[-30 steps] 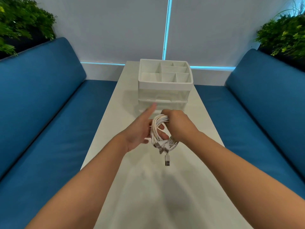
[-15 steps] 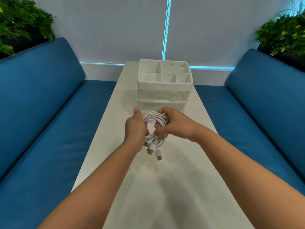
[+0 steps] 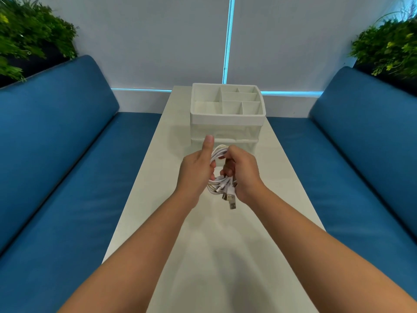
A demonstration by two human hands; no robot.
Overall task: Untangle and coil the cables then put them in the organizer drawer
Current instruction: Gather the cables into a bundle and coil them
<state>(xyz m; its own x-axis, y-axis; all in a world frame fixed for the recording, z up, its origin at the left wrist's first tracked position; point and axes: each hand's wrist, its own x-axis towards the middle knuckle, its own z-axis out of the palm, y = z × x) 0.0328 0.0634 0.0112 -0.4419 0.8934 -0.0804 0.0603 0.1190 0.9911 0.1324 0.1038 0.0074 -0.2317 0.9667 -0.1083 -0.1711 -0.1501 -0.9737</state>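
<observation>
since half a second ago the left hand [image 3: 195, 170] has raised its thumb straight up. one white cable bundle [image 3: 222, 177], one organizer [image 3: 227, 119], two hands. both hands hold the bundle just in front of the organizer — right hand [image 3: 242, 175] fingers curled around the coil, left fingers hooked into it, usb plugs dangling below.

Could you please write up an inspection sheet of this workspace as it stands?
Surface: long white table, bare in front of the hands.
Job's things: white organizer at the far end, top tray compartments empty, drawers below look shut.
Clutter: nothing seen.
Grippers: left hand and right hand both grip the bundle above the table, left thumb raised.
Cables: white cable bundle looped between the hands, USB plug dangling below.
Surroundings: blue benches either side, plants in both corners.
</observation>
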